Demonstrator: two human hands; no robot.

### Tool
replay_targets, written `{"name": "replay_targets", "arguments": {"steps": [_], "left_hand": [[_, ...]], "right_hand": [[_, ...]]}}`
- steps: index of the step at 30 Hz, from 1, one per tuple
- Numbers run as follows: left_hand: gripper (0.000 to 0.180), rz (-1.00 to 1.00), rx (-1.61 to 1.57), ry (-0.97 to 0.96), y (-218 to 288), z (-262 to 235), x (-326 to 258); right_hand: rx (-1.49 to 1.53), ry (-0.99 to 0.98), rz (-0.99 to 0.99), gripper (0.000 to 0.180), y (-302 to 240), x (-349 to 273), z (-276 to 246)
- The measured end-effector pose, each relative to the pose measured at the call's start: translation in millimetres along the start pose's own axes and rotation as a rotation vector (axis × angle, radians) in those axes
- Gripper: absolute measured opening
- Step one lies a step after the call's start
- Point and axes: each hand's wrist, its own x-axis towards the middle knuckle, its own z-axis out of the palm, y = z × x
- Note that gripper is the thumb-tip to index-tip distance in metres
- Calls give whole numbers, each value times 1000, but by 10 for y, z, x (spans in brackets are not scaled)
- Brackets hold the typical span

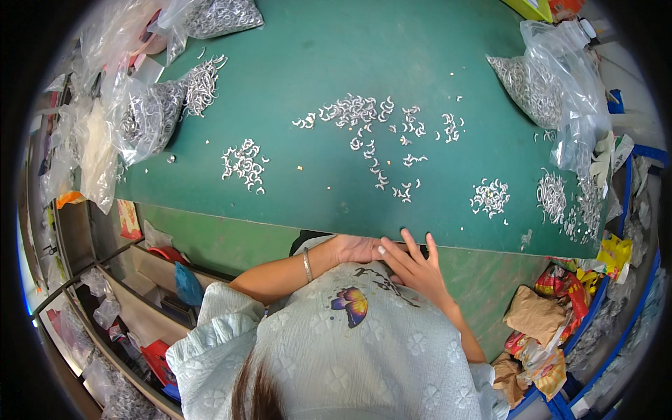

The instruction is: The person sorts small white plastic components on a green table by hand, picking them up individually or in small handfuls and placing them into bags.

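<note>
Silvery metallic crescents (352,110) are best drawn to the green tabletop's (301,63) near edge; right hand (414,266) spread, seemingly empty; left hand's (355,248) grip unclear.

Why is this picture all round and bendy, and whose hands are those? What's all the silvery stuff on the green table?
There's no robot here, just a person. They wear a camera on their head that looks down, and its very wide lens bends straight edges.

The left hand, below a bracelet, is partly covered by the right hand, whose fingers are spread near the edge of the green table. I see nothing held, though the spot beneath the hands is hidden.

The silvery stuff is lots of small curved pieces, lying in loose piles. More fill clear bags on both sides of the table.
</note>
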Motion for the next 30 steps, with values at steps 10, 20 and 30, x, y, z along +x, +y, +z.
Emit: {"name": "replay_targets", "arguments": {"steps": [10,20,30], "left_hand": [[27,-82,609,354,54,-107,-366],[34,77,570,435,29,72,-610],[54,118,253,241,153,-19,-529]], "right_hand": [[122,70,215,61,140,695,-286],[99,21,170,61,161,765,-314],[103,104,211,61,111,870,-368]]}}
